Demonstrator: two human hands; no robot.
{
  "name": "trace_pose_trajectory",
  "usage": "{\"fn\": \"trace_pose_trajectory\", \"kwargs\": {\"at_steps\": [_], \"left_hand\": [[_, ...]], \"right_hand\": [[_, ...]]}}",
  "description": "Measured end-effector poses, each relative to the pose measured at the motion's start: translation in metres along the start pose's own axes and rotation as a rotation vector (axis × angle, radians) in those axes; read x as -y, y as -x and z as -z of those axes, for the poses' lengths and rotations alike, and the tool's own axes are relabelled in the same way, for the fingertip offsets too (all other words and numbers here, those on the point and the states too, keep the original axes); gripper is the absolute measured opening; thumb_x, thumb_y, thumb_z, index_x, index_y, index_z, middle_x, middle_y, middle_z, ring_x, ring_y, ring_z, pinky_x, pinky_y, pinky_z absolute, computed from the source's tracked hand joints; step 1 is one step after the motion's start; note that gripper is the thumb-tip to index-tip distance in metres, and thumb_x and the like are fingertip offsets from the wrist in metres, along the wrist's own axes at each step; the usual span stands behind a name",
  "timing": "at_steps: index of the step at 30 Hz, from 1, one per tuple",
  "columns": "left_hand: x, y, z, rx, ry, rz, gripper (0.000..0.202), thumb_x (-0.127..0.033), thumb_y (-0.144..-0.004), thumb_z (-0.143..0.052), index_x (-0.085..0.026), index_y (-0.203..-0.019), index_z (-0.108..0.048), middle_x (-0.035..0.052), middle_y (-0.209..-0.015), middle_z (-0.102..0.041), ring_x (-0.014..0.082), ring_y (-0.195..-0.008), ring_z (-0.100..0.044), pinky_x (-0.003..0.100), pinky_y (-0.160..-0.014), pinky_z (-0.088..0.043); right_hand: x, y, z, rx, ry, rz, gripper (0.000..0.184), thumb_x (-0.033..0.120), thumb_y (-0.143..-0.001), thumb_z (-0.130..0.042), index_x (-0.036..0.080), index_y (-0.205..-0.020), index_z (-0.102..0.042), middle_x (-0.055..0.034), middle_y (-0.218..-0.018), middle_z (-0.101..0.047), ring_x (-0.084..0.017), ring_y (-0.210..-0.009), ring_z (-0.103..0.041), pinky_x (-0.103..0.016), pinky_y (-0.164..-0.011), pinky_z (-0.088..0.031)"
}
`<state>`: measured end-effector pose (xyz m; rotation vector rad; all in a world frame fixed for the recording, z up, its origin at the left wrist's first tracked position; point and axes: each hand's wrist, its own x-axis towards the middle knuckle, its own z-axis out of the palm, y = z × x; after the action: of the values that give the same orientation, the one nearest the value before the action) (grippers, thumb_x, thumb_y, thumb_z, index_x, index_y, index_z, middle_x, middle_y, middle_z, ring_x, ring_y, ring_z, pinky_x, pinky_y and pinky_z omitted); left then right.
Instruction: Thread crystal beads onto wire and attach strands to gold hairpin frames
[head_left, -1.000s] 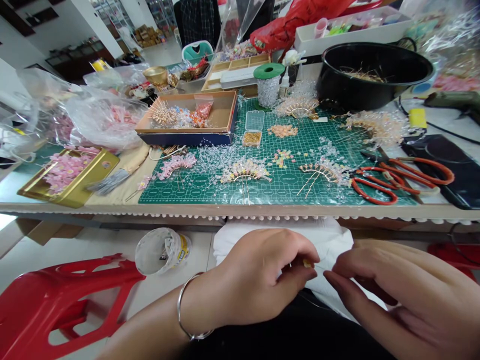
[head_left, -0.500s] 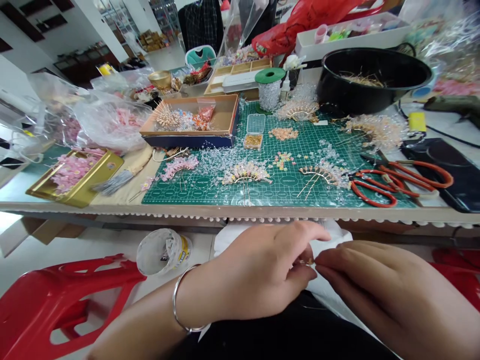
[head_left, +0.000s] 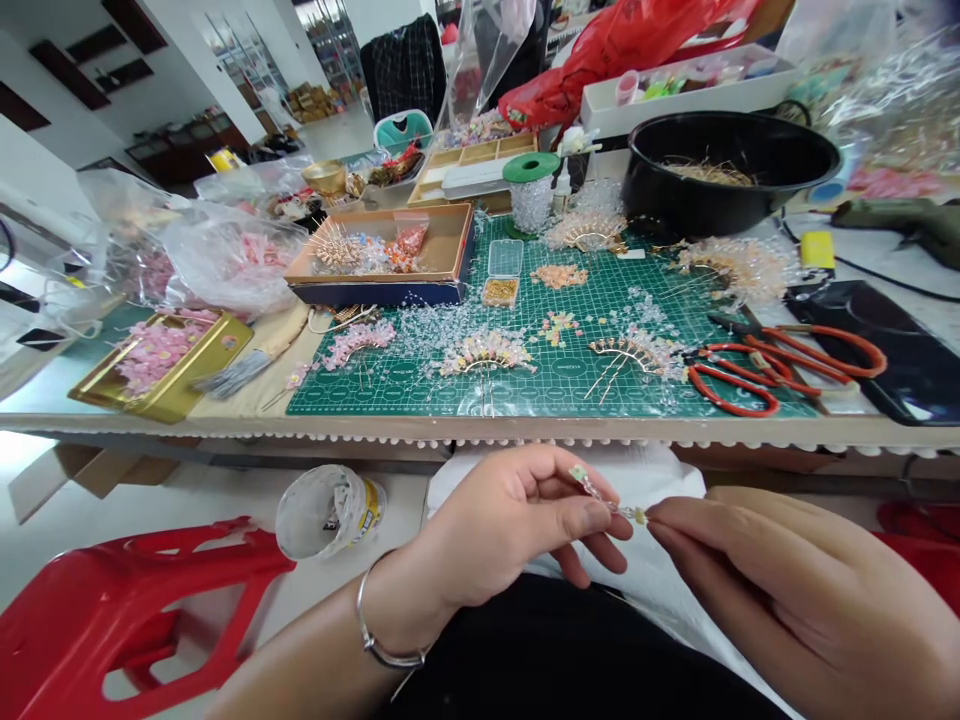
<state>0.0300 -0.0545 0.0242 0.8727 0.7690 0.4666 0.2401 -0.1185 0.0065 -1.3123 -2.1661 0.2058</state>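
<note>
Below the table edge, over my lap, my left hand (head_left: 517, 530) pinches a thin beaded wire (head_left: 600, 492) between thumb and forefinger. A small pale bead shows at the wire's upper end. My right hand (head_left: 780, 600) meets it from the right, its fingertips pressed on the tiny yellow bead at the wire's other end. A silver bangle (head_left: 379, 640) sits on my left wrist. A white cloth (head_left: 660, 480) lies on my lap under the hands.
The green cutting mat (head_left: 570, 375) holds several beaded hair combs, loose beads and orange-handled pliers (head_left: 765, 365). A cardboard tray (head_left: 442, 250), black bowl (head_left: 727, 170) and gold tin (head_left: 169, 370) stand around. A red plastic stool (head_left: 127, 610) and white cup (head_left: 326, 505) are at lower left.
My left hand has turned palm-up and lifted slightly, so the beaded wire now shows. My right fingertips stay at the wire's end. The view has tilted up a little.
</note>
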Motion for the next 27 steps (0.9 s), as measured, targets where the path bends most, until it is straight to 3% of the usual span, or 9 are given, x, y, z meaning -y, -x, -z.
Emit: {"fn": "trace_pose_trajectory", "kwargs": {"at_steps": [4, 11, 16, 20, 23, 27], "left_hand": [[-0.006, 0.001, -0.002, -0.021, -0.123, 0.028, 0.019, -0.029, -0.085, -0.073, -0.013, -0.088, -0.063, 0.0045, -0.083, -0.07, 0.011, -0.064, -0.068, 0.017, -0.051, -0.05], [-0.004, 0.001, -0.004, -0.022, -0.189, 0.044, 0.018, -0.029, -0.086, -0.07, -0.013, -0.088, -0.061, 0.0041, -0.082, -0.069, 0.0093, -0.06, -0.066, 0.017, -0.049, -0.048], [-0.002, -0.001, 0.0, 0.022, -0.246, 0.078, 0.015, -0.027, -0.087, -0.066, -0.015, -0.09, -0.059, 0.0036, -0.084, -0.068, 0.0097, -0.062, -0.066, 0.017, -0.051, -0.049], [-0.003, -0.004, 0.005, 0.068, -0.285, 0.129, 0.011, -0.024, -0.086, -0.065, -0.015, -0.09, -0.058, 0.003, -0.083, -0.067, 0.0094, -0.063, -0.065, 0.017, -0.051, -0.049], [-0.001, -0.007, 0.01, 0.104, -0.233, 0.162, 0.013, -0.025, -0.086, -0.066, -0.015, -0.089, -0.059, 0.0025, -0.079, -0.067, 0.01, -0.062, -0.066, 0.018, -0.052, -0.05], [0.007, -0.011, 0.017, 0.174, -0.003, 0.2, 0.018, -0.028, -0.082, -0.07, -0.014, -0.084, -0.059, 0.0028, -0.074, -0.068, 0.0126, -0.06, -0.069, 0.018, -0.049, -0.052]], "right_hand": [[0.001, -0.001, 0.004, 0.035, 0.006, -0.006, 0.012, 0.023, -0.101, -0.047, 0.024, -0.1, -0.059, -0.0021, -0.081, -0.071, -0.016, -0.06, -0.066, -0.029, -0.048, -0.042], [0.003, -0.001, 0.005, 0.03, 0.059, 0.016, 0.007, 0.017, -0.096, -0.048, 0.021, -0.095, -0.054, -0.0004, -0.073, -0.064, -0.015, -0.056, -0.062, -0.028, -0.051, -0.045], [0.005, -0.003, 0.003, -0.018, 0.158, 0.188, 0.014, 0.009, -0.092, -0.048, 0.019, -0.095, -0.057, -0.0077, -0.078, -0.069, -0.021, -0.06, -0.065, -0.032, -0.045, -0.037], [0.004, -0.006, 0.004, -0.004, 0.167, 0.261, 0.021, 0.004, -0.088, -0.05, 0.021, -0.079, -0.055, -0.0141, -0.089, -0.073, -0.027, -0.074, -0.069, -0.032, -0.044, -0.037], [0.001, -0.007, 0.002, 0.011, 0.163, 0.3, 0.024, 0.003, -0.087, -0.049, 0.022, -0.074, -0.054, -0.012, -0.085, -0.073, -0.027, -0.074, -0.07, -0.032, -0.045, -0.04], [-0.005, -0.005, -0.003, -0.002, 0.153, 0.316, 0.018, 0.003, -0.089, -0.052, 0.02, -0.087, -0.059, -0.0076, -0.077, -0.071, -0.022, -0.065, -0.067, -0.032, -0.049, -0.044]]}}
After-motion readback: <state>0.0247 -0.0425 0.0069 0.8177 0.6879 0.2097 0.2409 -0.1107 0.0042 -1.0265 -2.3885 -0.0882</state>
